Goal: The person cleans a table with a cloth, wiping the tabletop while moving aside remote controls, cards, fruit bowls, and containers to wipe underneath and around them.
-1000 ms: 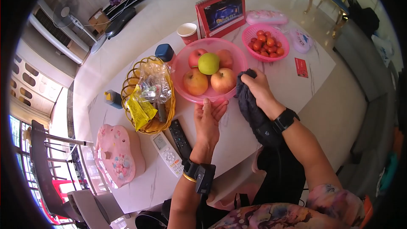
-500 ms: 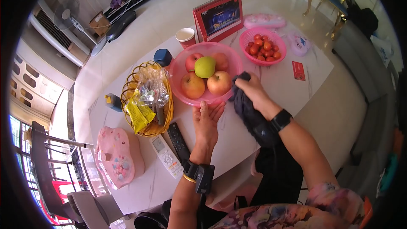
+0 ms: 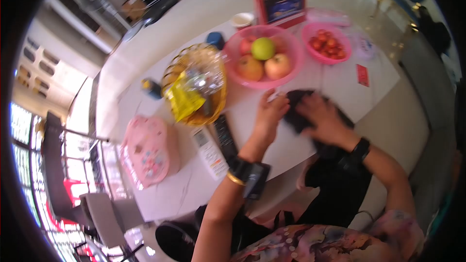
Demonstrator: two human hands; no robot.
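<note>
My right hand point(image 3: 324, 119) lies spread over a dark cloth point(image 3: 298, 115) at the near right part of the table, its fingers apart and blurred by motion. Just left of the cloth is my left hand point(image 3: 272, 115), thumb and bent fingers apart, with nothing visible between them. I cannot tell whether its fingertips touch the cloth's edge. Beyond both hands stands a pink bowl point(image 3: 233, 70) with several reddish-yellow apples point(image 3: 277, 66) and a green round fruit point(image 3: 263, 48) on top. The left hand is apart from the bowl.
A wicker basket point(image 3: 222, 102) with wrappers, two remotes point(image 3: 209, 154) and a pink box point(image 3: 148, 153) are on the left. Farther back are a paper cup point(image 3: 242, 20), a desk calendar point(image 3: 281, 6), a pink basket point(image 3: 335, 60) of small red tomatoes and a red card point(image 3: 362, 75).
My left hand has left the bowl's near rim. The cloth, bunched in my right hand beside the bowl before, is now lower under spread fingers. The view has shifted.
</note>
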